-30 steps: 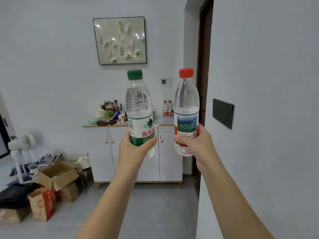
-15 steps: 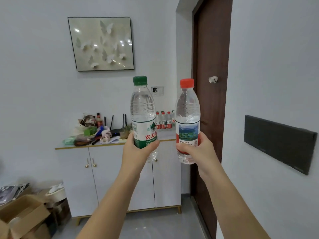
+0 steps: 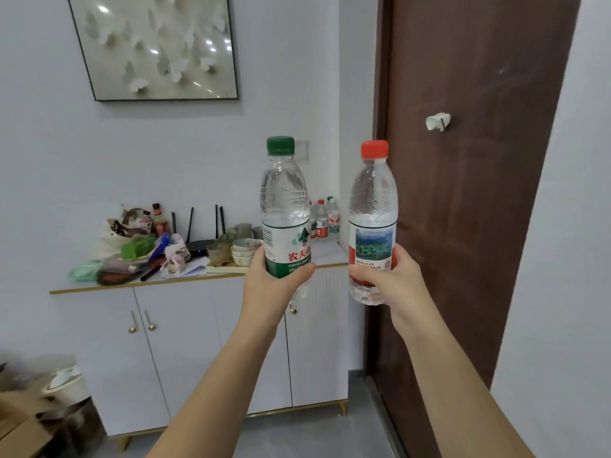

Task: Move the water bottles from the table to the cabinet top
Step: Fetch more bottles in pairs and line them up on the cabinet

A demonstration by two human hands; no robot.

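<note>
My left hand [image 3: 271,285] grips a green-capped water bottle [image 3: 285,206] upright around its lower half. My right hand [image 3: 393,282] holds a red-capped water bottle [image 3: 373,213], also upright, by its base. Both bottles are held out in the air in front of the white cabinet [image 3: 185,342]. Its top [image 3: 327,254] has a bare patch at the right end, where several small red-labelled bottles [image 3: 322,221] stand against the wall.
Clutter covers the left and middle of the cabinet top: bags, a router [image 3: 198,244], stacked bowls [image 3: 244,251]. A brown door [image 3: 469,193] stands right of the cabinet. Cardboard boxes [image 3: 26,421] lie on the floor at lower left. A framed picture [image 3: 155,44] hangs above.
The cabinet and door have grown larger and nearer as I walk toward them. Both hands hold the bottles in the same way as before.
</note>
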